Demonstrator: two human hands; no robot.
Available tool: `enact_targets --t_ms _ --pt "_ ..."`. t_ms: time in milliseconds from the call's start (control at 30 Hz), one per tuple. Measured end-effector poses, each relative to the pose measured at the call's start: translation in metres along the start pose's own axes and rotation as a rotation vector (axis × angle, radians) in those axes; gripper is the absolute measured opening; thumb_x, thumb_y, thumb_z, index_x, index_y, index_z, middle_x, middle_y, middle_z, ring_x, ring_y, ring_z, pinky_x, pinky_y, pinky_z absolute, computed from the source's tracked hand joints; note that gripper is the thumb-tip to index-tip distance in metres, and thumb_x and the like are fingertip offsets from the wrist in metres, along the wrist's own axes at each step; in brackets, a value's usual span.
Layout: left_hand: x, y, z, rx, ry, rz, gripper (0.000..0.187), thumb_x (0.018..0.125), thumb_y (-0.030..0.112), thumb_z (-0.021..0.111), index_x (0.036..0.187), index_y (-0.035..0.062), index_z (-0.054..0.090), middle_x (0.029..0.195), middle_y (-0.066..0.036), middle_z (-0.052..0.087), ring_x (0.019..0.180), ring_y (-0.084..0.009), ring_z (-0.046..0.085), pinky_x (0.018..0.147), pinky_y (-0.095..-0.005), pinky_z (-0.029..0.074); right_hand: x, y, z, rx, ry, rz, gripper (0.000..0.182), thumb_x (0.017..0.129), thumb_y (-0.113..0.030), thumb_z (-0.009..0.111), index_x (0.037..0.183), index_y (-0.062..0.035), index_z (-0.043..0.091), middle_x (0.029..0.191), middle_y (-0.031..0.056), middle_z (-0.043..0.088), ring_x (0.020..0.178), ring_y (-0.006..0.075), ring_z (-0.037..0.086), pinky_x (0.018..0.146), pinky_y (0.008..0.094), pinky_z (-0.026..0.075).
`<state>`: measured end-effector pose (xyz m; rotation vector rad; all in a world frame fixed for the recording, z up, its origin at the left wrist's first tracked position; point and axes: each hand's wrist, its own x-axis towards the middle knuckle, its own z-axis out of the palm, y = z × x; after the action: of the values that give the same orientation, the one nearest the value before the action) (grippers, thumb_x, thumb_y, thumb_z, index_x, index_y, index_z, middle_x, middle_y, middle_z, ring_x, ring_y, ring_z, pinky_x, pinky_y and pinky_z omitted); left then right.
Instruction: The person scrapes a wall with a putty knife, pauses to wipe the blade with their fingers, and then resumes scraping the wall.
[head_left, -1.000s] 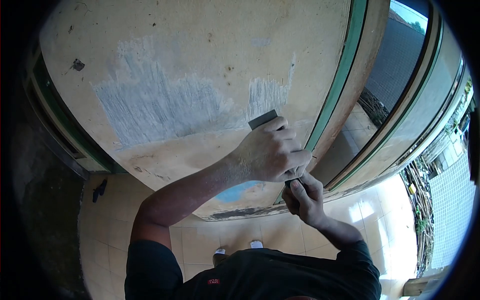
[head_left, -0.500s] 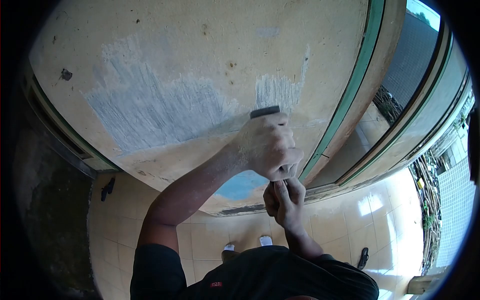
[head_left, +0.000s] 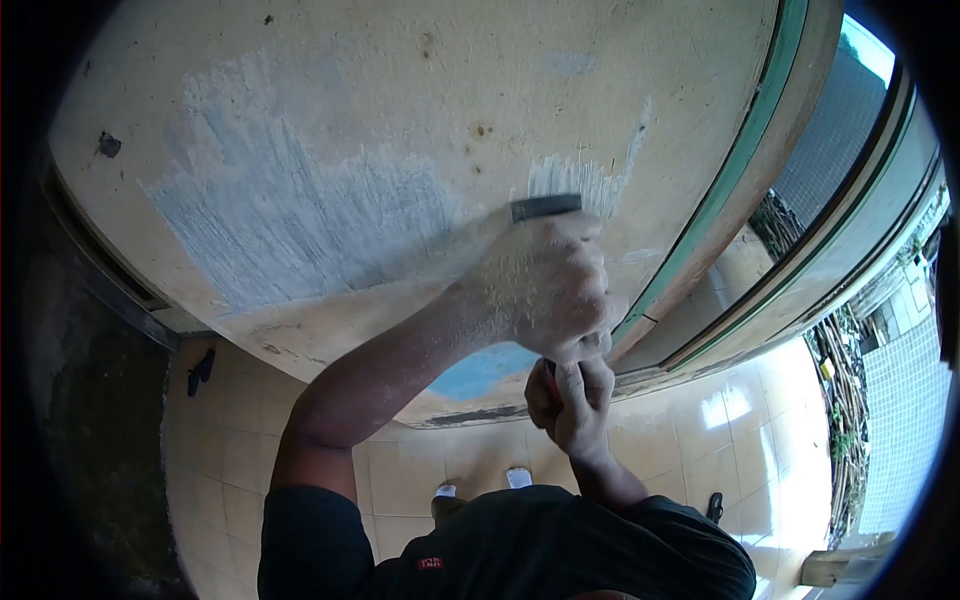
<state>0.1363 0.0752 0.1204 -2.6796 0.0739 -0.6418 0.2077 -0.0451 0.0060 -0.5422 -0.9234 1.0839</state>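
Note:
A scraper with a wide dark blade (head_left: 546, 207) lies against the beige wall (head_left: 380, 90), over the lower part of a small whitish scratched patch (head_left: 575, 180). My left hand (head_left: 555, 290), dusted with pale powder, is closed around the tool just below the blade. Lower down, my right hand (head_left: 572, 400) grips the handle end, where a bit of red shows between the fingers. Most of the handle is hidden by my hands. Left of them spreads a larger scraped grey-white patch (head_left: 310, 210).
A green-edged frame (head_left: 720, 190) borders the wall on the right. A light blue patch (head_left: 485, 372) sits low on the wall. Tiled floor (head_left: 400, 475) lies below, with dark sandals (head_left: 201, 372) at left and another sandal (head_left: 715, 507) at right.
The blade has slid a little upward over the small whitish patch, with my left hand moving along. My right hand stays near its place on the handle. The view has shifted slightly.

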Motion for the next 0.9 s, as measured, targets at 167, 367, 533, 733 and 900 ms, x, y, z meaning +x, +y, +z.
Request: enact_targets --t_ms 167,367,533,733,900 --pt "-0.007 0.008 0.012 -0.082 -0.056 -0.018 0.029 0.066 0.035 0.071 0.054 0.0184 0.051 0.047 0.002 0.051 0.046 -0.0119 0.05 0.069 -0.0301 0.039 -0.008 0.006 -0.006 -0.091 0.041 0.056 0.023 0.098 -0.023 0.044 0.091 -0.0013 0.048 0.058 0.0025 0.04 0.039 0.0072 0.033 0.033 0.0212 0.024" --pt "-0.01 0.019 0.021 -0.097 -0.155 -0.045 0.03 0.066 0.037 0.071 0.054 0.0166 0.053 0.047 0.0 0.054 0.046 -0.0139 0.053 0.068 -0.0308 0.04 -0.021 0.004 -0.012 -0.013 0.029 0.152 0.024 0.099 -0.024 0.043 0.087 -0.004 0.045 0.059 0.001 0.036 0.042 0.0071 0.033 0.032 0.0208 0.023" --pt "0.005 0.009 0.005 -0.066 -0.187 -0.083 0.028 0.065 0.035 0.072 0.054 0.0173 0.052 0.047 0.0 0.054 0.046 -0.0141 0.054 0.067 -0.0308 0.04 0.001 -0.003 -0.009 -0.022 0.012 0.035 0.025 0.1 -0.019 0.04 0.086 0.0006 0.048 0.054 -0.0006 0.036 0.037 0.006 0.034 0.033 0.0214 0.025" --pt "0.002 0.018 0.01 -0.141 -0.169 -0.107 0.025 0.064 0.028 0.07 0.053 0.0168 0.051 0.045 0.0 0.05 0.045 -0.0141 0.052 0.063 -0.0307 0.04 -0.018 -0.01 -0.006 -0.025 0.059 0.093 0.023 0.099 -0.017 0.042 0.086 0.0005 0.047 0.055 -0.0007 0.037 0.038 0.0054 0.034 0.034 0.0206 0.025" --pt "-0.005 0.024 0.018 -0.197 -0.038 -0.118 0.023 0.065 0.028 0.068 0.052 0.0165 0.052 0.043 -0.001 0.049 0.042 -0.013 0.05 0.064 -0.0306 0.041 -0.019 0.007 -0.019 -0.054 0.057 0.062 0.021 0.099 -0.013 0.041 0.09 0.0025 0.051 0.056 -0.0007 0.04 0.04 0.005 0.036 0.037 0.0203 0.026"
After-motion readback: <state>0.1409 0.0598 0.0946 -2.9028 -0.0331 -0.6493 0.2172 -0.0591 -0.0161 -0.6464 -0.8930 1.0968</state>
